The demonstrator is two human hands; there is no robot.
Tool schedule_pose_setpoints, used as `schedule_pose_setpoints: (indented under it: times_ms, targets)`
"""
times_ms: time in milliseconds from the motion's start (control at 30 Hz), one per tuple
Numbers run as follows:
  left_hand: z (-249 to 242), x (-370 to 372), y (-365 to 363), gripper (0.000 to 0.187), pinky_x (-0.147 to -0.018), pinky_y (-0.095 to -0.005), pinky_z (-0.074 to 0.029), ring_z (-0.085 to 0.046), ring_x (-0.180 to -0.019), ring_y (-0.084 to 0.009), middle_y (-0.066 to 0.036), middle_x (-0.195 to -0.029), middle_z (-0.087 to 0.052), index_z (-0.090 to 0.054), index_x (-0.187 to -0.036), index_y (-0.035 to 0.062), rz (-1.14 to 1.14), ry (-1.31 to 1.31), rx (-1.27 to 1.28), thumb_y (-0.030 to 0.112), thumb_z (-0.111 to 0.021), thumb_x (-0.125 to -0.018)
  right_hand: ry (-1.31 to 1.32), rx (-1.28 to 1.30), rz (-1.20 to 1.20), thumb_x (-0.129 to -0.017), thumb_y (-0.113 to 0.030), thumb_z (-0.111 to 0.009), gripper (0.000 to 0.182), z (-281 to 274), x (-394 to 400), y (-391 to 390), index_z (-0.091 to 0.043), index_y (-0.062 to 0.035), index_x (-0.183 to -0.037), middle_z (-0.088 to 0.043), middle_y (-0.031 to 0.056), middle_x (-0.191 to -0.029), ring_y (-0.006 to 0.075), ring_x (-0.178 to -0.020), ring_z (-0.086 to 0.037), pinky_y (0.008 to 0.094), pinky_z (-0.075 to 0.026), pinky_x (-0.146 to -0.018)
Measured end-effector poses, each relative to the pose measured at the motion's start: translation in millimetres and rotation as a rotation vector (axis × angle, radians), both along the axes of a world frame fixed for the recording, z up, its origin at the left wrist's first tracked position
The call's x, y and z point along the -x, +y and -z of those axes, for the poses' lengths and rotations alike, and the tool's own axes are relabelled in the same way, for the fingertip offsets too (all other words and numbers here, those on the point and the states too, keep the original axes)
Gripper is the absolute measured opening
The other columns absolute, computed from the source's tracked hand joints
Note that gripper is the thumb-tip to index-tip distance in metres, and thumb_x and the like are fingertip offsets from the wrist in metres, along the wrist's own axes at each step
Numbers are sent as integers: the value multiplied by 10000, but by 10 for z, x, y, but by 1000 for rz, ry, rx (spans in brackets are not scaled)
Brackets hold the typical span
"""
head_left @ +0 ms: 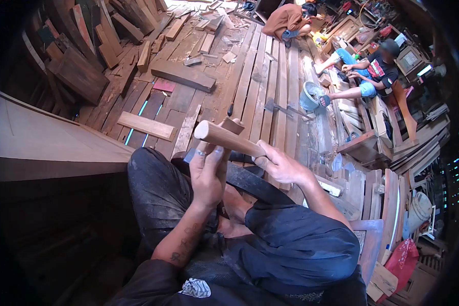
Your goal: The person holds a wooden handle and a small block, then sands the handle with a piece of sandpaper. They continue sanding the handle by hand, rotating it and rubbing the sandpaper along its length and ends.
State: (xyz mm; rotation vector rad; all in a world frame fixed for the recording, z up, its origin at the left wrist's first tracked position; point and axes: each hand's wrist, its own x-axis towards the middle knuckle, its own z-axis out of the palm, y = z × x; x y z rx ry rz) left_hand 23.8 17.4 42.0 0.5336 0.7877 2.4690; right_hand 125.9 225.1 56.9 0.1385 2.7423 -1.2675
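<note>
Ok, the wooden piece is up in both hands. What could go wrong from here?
The wooden piece is held up in the air, so if the left hand and right hand slip, it might drop onto the legs. Both hands are bare, so a splinter is possible. The dark-headed tool lying on the boards ahead could trip someone.

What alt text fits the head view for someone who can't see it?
The wearer's left hand and right hand hold a round wooden rod. Beyond, on a plank floor strewn with wood pieces, are a crouching person, a bucket and a seated person.
</note>
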Motion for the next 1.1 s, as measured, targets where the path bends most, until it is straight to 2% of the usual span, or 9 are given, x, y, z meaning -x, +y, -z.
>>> schedule_pose_setpoints:
  times_ms: [200, 367, 533, 600, 633, 767, 900, 1000, 1100]
  targets:
    - [171, -30, 112, 447, -1172, -365, -441, -590, -1353, -217, -175, -1467, -617, -513, -1516, -101, 99, 75, 153, 31, -478, -1090, 21, 28, 5, -1114, -388, -564, 444, -31, 72, -75, -495, 10, -1299, -660, 314, -1201, 468, -1167, -656, 499, -503, -970]
    - [39, -34, 14, 405, -1168, -359, -440, -593, -1346, -212, -186, -1461, -614, -538, -1469, -110, 6, -18, -93, 27, -467, -1095, 28, -66, 3, -1121, -375, -561, 392, 50, 6, 37, -486, -7, -1233, -661, 267, -1071, 437, -1048, -667, 494, -503, -924]
    - [119, -94, 25, 404, -1229, -448, -412, -597, -1369, -317, -215, -1397, -635, -560, -1435, -91, 77, 11, 310, 15, -473, -1055, 113, 50, 28, -1122, -349, -566, 361, -153, 81, -210, -480, -17, -1233, -651, 246, -1069, 414, -1019, -668, 488, -502, -911]
    - [72, -35, 34, 414, -1243, -460, -395, -576, -1398, -325, -235, -1424, -622, -553, -1439, -101, 6, -17, 168, 8, -451, -1053, 81, 24, 43, -1123, -340, -565, 355, -119, 72, -132, -479, -19, -1251, -659, 249, -1081, 414, -1030, -677, 494, -504, -910]
    - [16, 7, -7, 399, -1159, -360, -440, -602, -1335, -220, -171, -1421, -642, -545, -1468, -85, -15, 29, 37, 10, -465, -1089, 59, 1, 57, -1124, -332, -562, 350, -69, 41, -64, -477, -21, -1260, -665, 252, -1091, 414, -1043, -682, 498, -505, -912]
    - [214, -41, 87, 406, -1150, -352, -451, -607, -1334, -225, -177, -1414, -647, -537, -1471, -90, 26, 114, 172, 16, -461, -1087, 100, -30, 64, -1130, -319, -554, 363, -170, 32, -161, -450, -44, -1343, -679, 250, -1157, 405, -1090, -675, 496, -491, -959]
    - [240, -27, 80, 401, -1136, -328, -451, -612, -1316, -210, -163, -1401, -652, -542, -1465, -91, 51, 60, 234, 12, -468, -1084, 202, -61, 23, -1125, -358, -558, 574, -132, 76, -168, -300, -69, -1548, -669, 265, -1235, 442, -1211, -650, 495, -484, -1030]
    - [-29, -11, 44, 379, -986, -270, -476, -620, -1120, -109, -94, -1303, -674, -580, -1442, -71, -21, -26, 55, 31, -492, -1088, 108, -52, 46, -1110, -393, -579, 794, -122, 35, -106, -112, -99, -1681, -625, 298, -1368, 469, -1296, -619, 505, -478, -1081]
    - [258, -70, 87, 370, -920, -250, -466, -603, -1053, -88, -79, -1280, -680, -594, -1438, -49, 100, 9, 198, 48, -503, -1093, 218, -139, 33, -1096, -406, -599, 935, -169, 76, -129, 44, -140, -1722, -559, 321, -1481, 494, -1348, -595, 517, -461, -1132]
